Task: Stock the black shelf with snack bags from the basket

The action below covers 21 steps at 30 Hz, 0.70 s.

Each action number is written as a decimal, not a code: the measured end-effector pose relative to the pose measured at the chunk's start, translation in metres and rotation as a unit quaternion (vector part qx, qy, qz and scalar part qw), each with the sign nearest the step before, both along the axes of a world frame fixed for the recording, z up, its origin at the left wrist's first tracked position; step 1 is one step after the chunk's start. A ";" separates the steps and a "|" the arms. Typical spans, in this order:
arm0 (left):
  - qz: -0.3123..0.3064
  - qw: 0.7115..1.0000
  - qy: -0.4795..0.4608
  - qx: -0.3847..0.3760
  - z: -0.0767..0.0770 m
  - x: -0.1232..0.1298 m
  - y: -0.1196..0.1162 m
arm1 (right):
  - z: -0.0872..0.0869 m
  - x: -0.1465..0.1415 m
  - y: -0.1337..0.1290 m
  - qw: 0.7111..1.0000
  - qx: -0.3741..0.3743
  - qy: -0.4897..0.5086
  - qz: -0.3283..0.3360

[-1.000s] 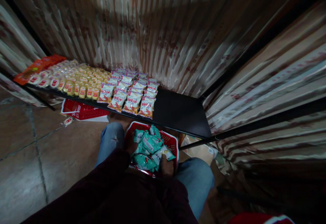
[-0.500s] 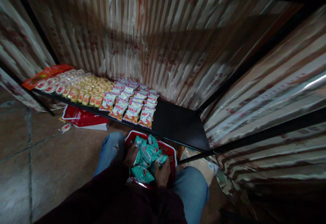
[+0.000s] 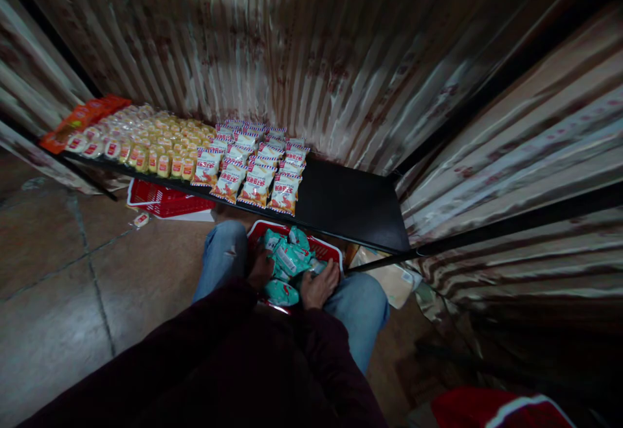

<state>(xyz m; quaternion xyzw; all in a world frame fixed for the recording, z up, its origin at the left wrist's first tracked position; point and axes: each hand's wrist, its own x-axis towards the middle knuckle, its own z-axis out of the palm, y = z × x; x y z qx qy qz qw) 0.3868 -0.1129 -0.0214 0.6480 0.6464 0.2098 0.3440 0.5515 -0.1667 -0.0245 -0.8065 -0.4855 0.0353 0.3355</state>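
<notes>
A red basket (image 3: 329,252) with a white rim sits between my knees, holding several teal snack bags (image 3: 287,258). My left hand (image 3: 261,270) reaches in at the basket's left side, against the bags; its fingers are dark and partly hidden. At the right side, my right hand (image 3: 320,283) lies over the bags near the rim, thumb and fingers apart. Whether it touches a bag beneath cannot be made out. Just beyond the basket, white-and-orange snack bags (image 3: 256,183) stand in rows on a black shelf (image 3: 353,204).
Yellow-wrapped small cakes (image 3: 163,165) and an orange package (image 3: 82,121) fill the shelf's left part. Under it lies another red basket (image 3: 168,200), with one wrapped piece (image 3: 141,220) on the floor. A black bar (image 3: 452,237) crosses at right. Something red (image 3: 467,408) shows at lower right.
The view has shifted, so shelf and basket appear higher. My right hand has moved toward the basket's right rim, its fingers now spread more. My left hand stays at the left side.
</notes>
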 end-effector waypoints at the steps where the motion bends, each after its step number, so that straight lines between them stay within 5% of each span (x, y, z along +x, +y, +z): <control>1: -0.013 1.000 0.000 0.005 0.002 0.000 0.000 | 0.003 0.001 -0.001 1.000 -0.001 -0.003 0.007; 5: -0.118 0.993 -0.013 0.010 0.011 -0.003 -0.011 | 0.010 0.002 -0.003 0.998 -0.006 -0.035 0.052; 10: -0.288 0.957 0.003 -0.042 0.016 -0.013 -0.034 | 0.009 -0.006 0.001 0.979 -0.044 -0.076 0.185; 16: -0.270 0.960 0.023 -0.077 0.014 -0.013 -0.035 | 0.000 -0.004 0.009 0.956 -0.177 -0.087 0.216; 21: -0.241 0.966 -0.003 -0.089 0.011 -0.012 -0.030 | 0.004 0.009 0.008 0.950 -0.184 -0.073 0.243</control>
